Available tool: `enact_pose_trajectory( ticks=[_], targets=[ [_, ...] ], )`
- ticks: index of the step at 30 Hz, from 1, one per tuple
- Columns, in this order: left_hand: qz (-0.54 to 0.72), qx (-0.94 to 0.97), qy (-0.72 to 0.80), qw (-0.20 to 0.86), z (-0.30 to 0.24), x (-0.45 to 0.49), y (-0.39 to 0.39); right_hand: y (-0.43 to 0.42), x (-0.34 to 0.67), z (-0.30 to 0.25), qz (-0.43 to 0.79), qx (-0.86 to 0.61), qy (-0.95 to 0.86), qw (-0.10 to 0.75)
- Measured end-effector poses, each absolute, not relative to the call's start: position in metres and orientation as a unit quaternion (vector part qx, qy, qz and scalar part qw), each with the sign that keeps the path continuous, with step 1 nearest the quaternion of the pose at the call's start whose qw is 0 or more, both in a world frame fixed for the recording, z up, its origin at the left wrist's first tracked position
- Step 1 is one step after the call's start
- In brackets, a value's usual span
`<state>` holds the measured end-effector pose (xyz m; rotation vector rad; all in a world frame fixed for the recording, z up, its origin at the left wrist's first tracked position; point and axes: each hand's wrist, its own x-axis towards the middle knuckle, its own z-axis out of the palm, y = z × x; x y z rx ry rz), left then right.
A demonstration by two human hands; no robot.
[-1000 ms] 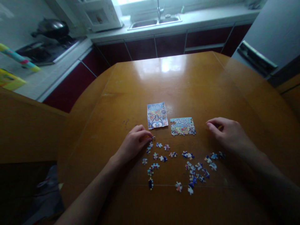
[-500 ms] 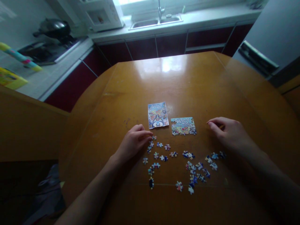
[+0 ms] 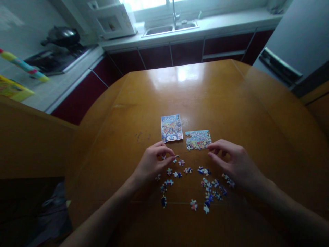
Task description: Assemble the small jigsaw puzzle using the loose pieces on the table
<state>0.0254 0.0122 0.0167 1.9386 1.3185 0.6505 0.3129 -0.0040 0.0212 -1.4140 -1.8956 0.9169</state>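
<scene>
My left hand (image 3: 152,163) rests on the wooden table (image 3: 210,96), its thumb and fingers pinched on a small puzzle piece (image 3: 175,157) just below the picture card (image 3: 171,128). My right hand (image 3: 235,164) lies to the right with fingers curled but apart, its fingertips touching the lower right corner of the partly joined puzzle strip (image 3: 198,139). It holds nothing that I can see. Several loose puzzle pieces (image 3: 189,183) are scattered on the table between and below both hands.
Beyond the table runs a kitchen counter with a sink (image 3: 169,28) and a microwave (image 3: 113,22). A stove with a dark pot (image 3: 63,36) stands at the left. A grey appliance (image 3: 295,41) is at the right. A wooden panel (image 3: 33,144) borders the table's left.
My right hand has moved left to the joined strip's corner. My left hand has lifted a piece in a pinch and shifted slightly right. The view tipped down a little.
</scene>
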Motion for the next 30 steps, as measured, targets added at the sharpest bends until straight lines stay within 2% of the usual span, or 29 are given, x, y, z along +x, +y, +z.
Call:
enact_pose_trajectory(
  ticks=[5, 10, 13, 18, 30],
  targets=[
    [0.22, 0.738, 0.472, 0.428, 0.029, 0.07, -0.003, -0.028, 0.293, 0.02, 0.446, -0.477, -0.702, 0.285],
    [0.21, 0.753, 0.452, 0.431, 0.019, 0.096, -0.007, -0.034, 0.306, 0.014, 0.502, -0.493, -0.655, 0.275],
    [0.233, 0.789, 0.437, 0.363, 0.01, 0.104, 0.0, -0.025, 0.318, 0.009, 0.512, -0.519, -0.623, 0.284],
    [0.223, 0.891, 0.36, 0.164, -0.001, 0.113, 0.021, 0.004, 0.333, -0.001, 0.465, -0.57, -0.604, 0.306],
    [0.163, 0.929, 0.315, 0.111, -0.008, 0.115, 0.026, 0.024, 0.326, 0.001, 0.392, -0.609, -0.653, 0.221]
  ],
)
